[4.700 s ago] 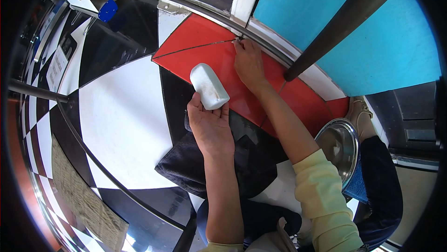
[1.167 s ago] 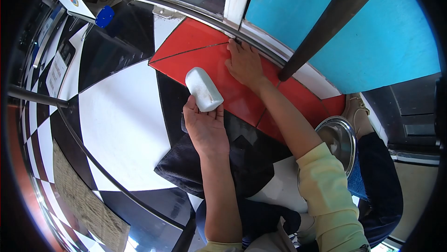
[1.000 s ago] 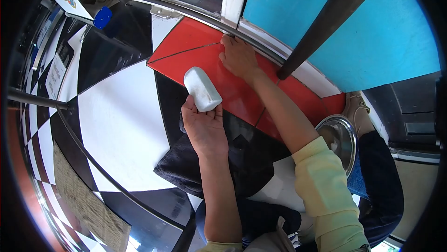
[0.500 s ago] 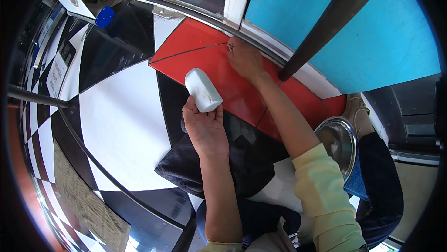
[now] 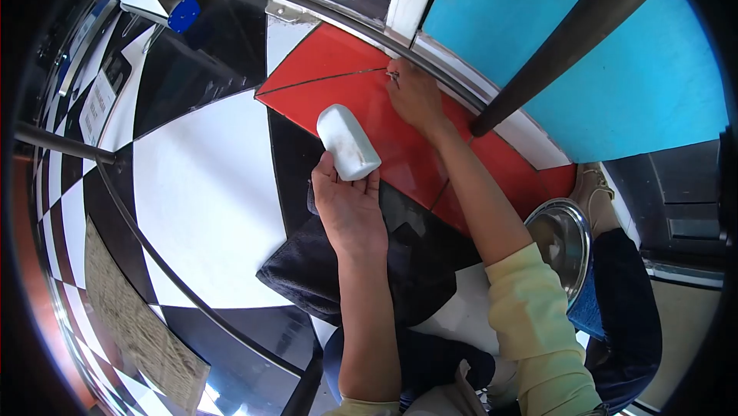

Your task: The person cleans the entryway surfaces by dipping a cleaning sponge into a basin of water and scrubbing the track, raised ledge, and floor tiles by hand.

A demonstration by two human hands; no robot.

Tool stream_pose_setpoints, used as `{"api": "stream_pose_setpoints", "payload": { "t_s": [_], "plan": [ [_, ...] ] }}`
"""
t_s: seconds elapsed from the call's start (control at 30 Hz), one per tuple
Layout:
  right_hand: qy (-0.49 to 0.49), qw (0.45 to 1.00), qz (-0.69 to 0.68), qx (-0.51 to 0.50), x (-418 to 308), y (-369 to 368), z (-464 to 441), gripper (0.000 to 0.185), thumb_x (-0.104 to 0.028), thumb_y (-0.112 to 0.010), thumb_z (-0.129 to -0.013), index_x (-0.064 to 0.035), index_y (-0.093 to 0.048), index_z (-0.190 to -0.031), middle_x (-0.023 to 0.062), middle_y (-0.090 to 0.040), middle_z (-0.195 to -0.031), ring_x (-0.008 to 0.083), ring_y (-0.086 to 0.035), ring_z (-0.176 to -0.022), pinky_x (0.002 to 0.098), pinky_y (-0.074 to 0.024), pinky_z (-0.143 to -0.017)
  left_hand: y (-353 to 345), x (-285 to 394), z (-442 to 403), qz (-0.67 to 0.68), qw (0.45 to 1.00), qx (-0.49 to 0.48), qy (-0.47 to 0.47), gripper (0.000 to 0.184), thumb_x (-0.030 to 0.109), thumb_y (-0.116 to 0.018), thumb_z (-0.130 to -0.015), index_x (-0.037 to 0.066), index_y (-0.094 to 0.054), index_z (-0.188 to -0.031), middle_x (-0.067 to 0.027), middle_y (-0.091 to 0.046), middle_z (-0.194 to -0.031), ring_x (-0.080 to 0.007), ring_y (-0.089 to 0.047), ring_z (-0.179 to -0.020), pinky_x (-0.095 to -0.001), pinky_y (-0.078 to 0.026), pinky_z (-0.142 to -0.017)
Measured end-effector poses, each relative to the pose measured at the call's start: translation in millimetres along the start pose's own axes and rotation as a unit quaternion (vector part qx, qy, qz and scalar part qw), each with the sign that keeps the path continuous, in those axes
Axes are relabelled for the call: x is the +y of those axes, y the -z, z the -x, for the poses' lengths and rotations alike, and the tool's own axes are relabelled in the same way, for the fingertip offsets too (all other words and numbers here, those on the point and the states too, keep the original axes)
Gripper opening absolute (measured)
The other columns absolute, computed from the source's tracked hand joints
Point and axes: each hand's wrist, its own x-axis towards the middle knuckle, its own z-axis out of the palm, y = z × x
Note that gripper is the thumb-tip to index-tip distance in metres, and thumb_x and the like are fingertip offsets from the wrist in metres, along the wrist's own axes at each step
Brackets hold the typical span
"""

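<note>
My left hand (image 5: 350,212), palm up, is closed around the lower end of a white rounded block-like object (image 5: 347,142) with a brownish smudge on its face. Its exact kind does not show. My right hand (image 5: 415,96) is on the red tiles (image 5: 330,59), close to the foot of the door frame. Its fingers are curled and pressed together, mostly hidden. A small greyish bit (image 5: 393,76) shows at their left side, too small to name.
A metal bowl (image 5: 586,243) with liquid and a whitish thing inside stands at the right, beside a shoe (image 5: 598,193). Dark cloth (image 5: 300,270) lies below my left forearm. Dark metal bars (image 5: 569,43) cross above the floor. A brown mat (image 5: 138,316) is at lower left.
The whole view has shifted slightly, so both hands appear a little farther right. The left hand keeps its hold on the white object; the right hand stays at the tile's edge.
</note>
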Motion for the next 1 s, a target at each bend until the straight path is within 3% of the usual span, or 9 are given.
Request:
{"api": "stream_pose_setpoints", "payload": {
  "t_s": [0.1, 0.2, 0.4, 0.6, 0.7, 0.8, 1.0],
  "plan": [
    [-0.001, 1.000, -0.016, -0.011, 1, -13, -14, 0.023, -0.013, -0.056, -0.083, -0.0043, -0.053, -0.105, 0.0181, -0.065, -0.094, 0.0374, -0.062, -0.091, 0.0471, -0.0455, -0.083, -2, -2, -1, 0.003, 1.000, 0.003, -0.003, 0.037, 0.035, -0.054, -0.093, 0.006, -0.050, -0.116, -0.0061, -0.055, -0.118, -0.0198, -0.054, -0.109, -0.0353, -0.042, -0.094],
    [-0.036, 0.995, 0.054, -0.076, -2, 1, -7, 0.023, -0.012, -0.054, -0.084, -0.0042, -0.053, -0.105, 0.0169, -0.065, -0.094, 0.0372, -0.062, -0.091, 0.0474, -0.0451, -0.084, 0, -1, -3, 0.003, 1.000, -0.001, -0.004, 0.037, 0.035, -0.054, -0.093, 0.007, -0.050, -0.116, -0.0062, -0.055, -0.118, -0.0199, -0.054, -0.109, -0.0355, -0.041, -0.094],
    [-0.034, 0.998, 0.044, -0.026, -6, -1, -4, 0.020, -0.014, -0.053, -0.085, -0.0047, -0.052, -0.103, 0.0162, -0.065, -0.092, 0.0382, -0.062, -0.090, 0.0485, -0.0465, -0.082, -1, 0, 2, 0.006, 1.000, 0.004, -0.010, 0.038, 0.037, -0.054, -0.092, 0.007, -0.049, -0.116, -0.0064, -0.055, -0.117, -0.0200, -0.054, -0.109, -0.0363, -0.040, -0.096],
    [-0.053, 0.993, 0.078, -0.064, -7, 9, -3, 0.022, -0.014, -0.053, -0.084, -0.0050, -0.052, -0.104, 0.0175, -0.065, -0.092, 0.0385, -0.062, -0.090, 0.0489, -0.0470, -0.081, 0, 0, -3, -0.005, 1.000, 0.003, 0.003, 0.040, 0.038, -0.053, -0.092, 0.008, -0.048, -0.117, -0.0063, -0.054, -0.120, -0.0203, -0.053, -0.109, -0.0365, -0.040, -0.096],
    [-0.017, 0.999, 0.034, -0.035, -3, 9, 4, 0.023, -0.014, -0.052, -0.084, -0.0056, -0.051, -0.106, 0.0188, -0.065, -0.093, 0.0390, -0.062, -0.091, 0.0494, -0.0469, -0.081, 0, 0, -1, 0.003, 1.000, 0.009, -0.002, 0.039, 0.037, -0.052, -0.093, 0.007, -0.048, -0.118, -0.0065, -0.054, -0.119, -0.0198, -0.053, -0.109, -0.0357, -0.040, -0.096],
    [-0.054, 0.994, 0.064, -0.067, -7, 1, -9, 0.022, -0.013, -0.052, -0.085, -0.0058, -0.050, -0.106, 0.0185, -0.065, -0.094, 0.0392, -0.062, -0.091, 0.0487, -0.0478, -0.080, -4, 0, 2, 0.005, 1.000, 0.014, -0.002, 0.039, 0.035, -0.051, -0.093, 0.005, -0.048, -0.118, -0.0067, -0.055, -0.117, -0.0194, -0.053, -0.108, -0.0350, -0.040, -0.095],
    [-0.015, 0.995, 0.088, -0.035, -1, -2, -9, 0.021, -0.013, -0.052, -0.084, -0.0073, -0.050, -0.104, 0.0180, -0.065, -0.093, 0.0392, -0.062, -0.093, 0.0486, -0.0474, -0.083, 0, -1, -2, 0.000, 1.000, 0.008, 0.004, 0.038, 0.036, -0.052, -0.093, 0.007, -0.048, -0.117, -0.0062, -0.054, -0.119, -0.0203, -0.053, -0.109, -0.0364, -0.040, -0.096]
  ]
}}
